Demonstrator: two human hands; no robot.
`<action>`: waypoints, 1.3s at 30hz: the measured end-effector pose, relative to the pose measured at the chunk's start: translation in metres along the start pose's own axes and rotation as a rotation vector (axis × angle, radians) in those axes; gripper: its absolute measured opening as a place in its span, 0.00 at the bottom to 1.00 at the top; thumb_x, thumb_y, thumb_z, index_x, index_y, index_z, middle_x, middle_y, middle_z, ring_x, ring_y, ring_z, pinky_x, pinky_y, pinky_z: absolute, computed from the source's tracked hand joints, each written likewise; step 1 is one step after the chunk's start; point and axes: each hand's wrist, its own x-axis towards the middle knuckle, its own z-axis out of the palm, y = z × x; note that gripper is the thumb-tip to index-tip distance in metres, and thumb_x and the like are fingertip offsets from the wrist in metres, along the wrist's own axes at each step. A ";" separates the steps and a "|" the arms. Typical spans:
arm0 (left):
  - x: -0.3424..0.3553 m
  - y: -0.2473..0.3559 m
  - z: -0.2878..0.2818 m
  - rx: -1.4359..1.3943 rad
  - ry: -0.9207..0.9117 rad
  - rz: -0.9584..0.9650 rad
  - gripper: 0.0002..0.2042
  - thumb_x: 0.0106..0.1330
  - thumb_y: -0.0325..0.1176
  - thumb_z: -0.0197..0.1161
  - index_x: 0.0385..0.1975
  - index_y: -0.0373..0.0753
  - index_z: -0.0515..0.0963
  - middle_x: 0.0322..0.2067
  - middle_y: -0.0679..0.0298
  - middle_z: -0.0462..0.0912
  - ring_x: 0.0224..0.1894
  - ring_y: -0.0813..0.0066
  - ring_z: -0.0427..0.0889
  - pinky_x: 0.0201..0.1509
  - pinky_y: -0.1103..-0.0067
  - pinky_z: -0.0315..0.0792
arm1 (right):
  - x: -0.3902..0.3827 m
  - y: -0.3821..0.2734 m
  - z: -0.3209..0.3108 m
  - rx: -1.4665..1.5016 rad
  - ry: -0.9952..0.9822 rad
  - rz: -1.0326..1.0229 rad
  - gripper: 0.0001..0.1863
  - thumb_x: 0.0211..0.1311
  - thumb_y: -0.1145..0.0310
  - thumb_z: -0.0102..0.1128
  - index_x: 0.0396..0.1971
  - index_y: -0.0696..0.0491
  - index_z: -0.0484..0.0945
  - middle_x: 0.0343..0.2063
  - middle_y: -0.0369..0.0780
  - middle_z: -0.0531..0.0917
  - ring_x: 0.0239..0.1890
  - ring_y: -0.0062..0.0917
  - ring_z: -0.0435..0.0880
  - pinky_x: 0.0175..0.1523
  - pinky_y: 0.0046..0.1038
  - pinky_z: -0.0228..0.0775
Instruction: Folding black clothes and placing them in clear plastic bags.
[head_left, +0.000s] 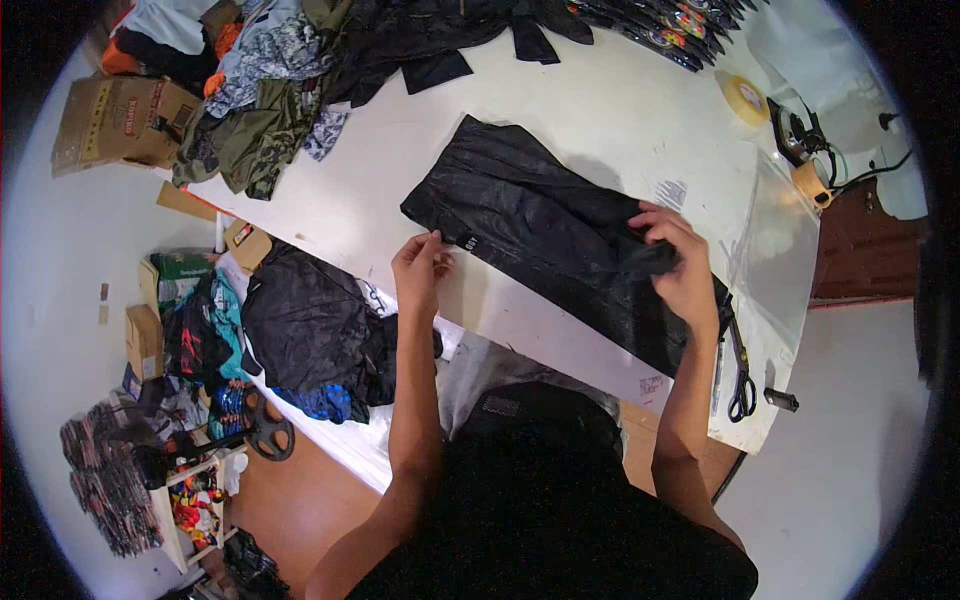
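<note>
A pair of black pants (540,205) lies lengthwise on the white table (600,110), with the waistband end at the upper left. My left hand (420,268) pinches the near edge of the pants by that end, next to a small pale print. Toward the other end, my right hand (685,262) is closed round a bunched fold of the black fabric, lifting it a little. Part of the fabric lies beneath my right wrist. Just right of the pants is a pair of black-handled scissors (742,395).
Dark garments (440,50) and packed items (660,25) line the far edge. At the right are a tape roll (746,100), an iron (795,132), clear plastic (765,230) and a small black object (781,400). Lower left, more clothes (310,320) lie beside cardboard boxes (143,342).
</note>
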 end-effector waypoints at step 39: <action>0.149 0.111 0.087 0.913 -0.598 0.931 0.10 0.64 0.28 0.65 0.43 0.36 0.82 0.44 0.56 0.83 0.49 0.57 0.79 0.54 0.71 0.72 | 0.103 0.054 0.151 -0.098 0.248 0.293 0.15 0.48 0.73 0.74 0.38 0.59 0.83 0.33 0.46 0.84 0.35 0.38 0.83 0.41 0.33 0.76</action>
